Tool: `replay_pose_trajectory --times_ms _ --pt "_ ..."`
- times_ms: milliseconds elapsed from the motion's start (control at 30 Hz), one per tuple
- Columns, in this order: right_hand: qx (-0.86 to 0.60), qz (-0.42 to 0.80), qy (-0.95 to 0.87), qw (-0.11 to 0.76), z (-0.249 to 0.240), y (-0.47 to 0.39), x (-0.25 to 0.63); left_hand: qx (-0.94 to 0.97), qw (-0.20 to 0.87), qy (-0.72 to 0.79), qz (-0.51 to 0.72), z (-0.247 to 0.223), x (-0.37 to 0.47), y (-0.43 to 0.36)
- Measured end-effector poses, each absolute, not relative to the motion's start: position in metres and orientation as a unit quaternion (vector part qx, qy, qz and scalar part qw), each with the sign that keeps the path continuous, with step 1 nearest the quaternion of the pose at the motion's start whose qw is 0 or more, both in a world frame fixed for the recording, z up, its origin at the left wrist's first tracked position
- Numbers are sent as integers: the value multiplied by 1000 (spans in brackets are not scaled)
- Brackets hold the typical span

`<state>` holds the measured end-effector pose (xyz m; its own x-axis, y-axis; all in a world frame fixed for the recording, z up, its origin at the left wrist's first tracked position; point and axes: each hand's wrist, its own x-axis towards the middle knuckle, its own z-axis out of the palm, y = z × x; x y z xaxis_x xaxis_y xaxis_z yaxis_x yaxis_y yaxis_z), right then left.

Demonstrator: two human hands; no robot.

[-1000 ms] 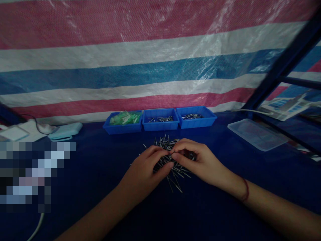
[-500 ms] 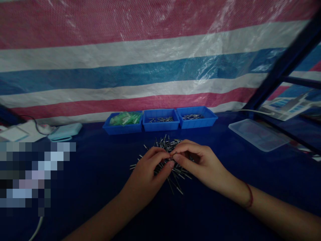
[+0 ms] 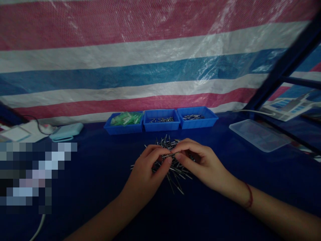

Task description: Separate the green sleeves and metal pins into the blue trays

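Note:
A thin metal pin, which looks like a blind rivet [image 3: 173, 154], lies level between my fingertips above a pile of similar rivets [image 3: 177, 170]. My left hand [image 3: 147, 170] pinches its left end between thumb and forefinger. Thumb and forefinger of my right hand [image 3: 200, 159] close on the other end, so the two hands almost meet. Parts of the pile are hidden behind both hands. The rivets in it point every way, with dark thin stems and shinier, thicker ends.
Behind the pile stand three blue bins: a left bin [image 3: 122, 129] with green plastic bags, a middle bin [image 3: 162, 126] and a right bin [image 3: 199, 124] with rivets. A clear plastic lid [image 3: 259, 135] lies right; a light-blue case [image 3: 66, 131] lies left. A striped sheet [image 3: 150, 73] hangs behind.
My fingertips have drawn slightly apart, and more of the rivet between them shows. My left hand has shifted a little left. The pile and bins look the same.

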<state>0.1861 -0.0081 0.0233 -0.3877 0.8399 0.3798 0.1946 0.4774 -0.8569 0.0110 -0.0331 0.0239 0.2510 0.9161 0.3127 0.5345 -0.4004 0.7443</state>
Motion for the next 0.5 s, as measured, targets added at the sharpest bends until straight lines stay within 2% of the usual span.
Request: replay_pose_trajectory --times_ms 300,500 --pt "-338 366 -751 433 20 -5 185 745 211 477 415 25 11 -35" --pt "-325 319 -797 397 25 -2 187 751 194 485 404 27 10 -36"
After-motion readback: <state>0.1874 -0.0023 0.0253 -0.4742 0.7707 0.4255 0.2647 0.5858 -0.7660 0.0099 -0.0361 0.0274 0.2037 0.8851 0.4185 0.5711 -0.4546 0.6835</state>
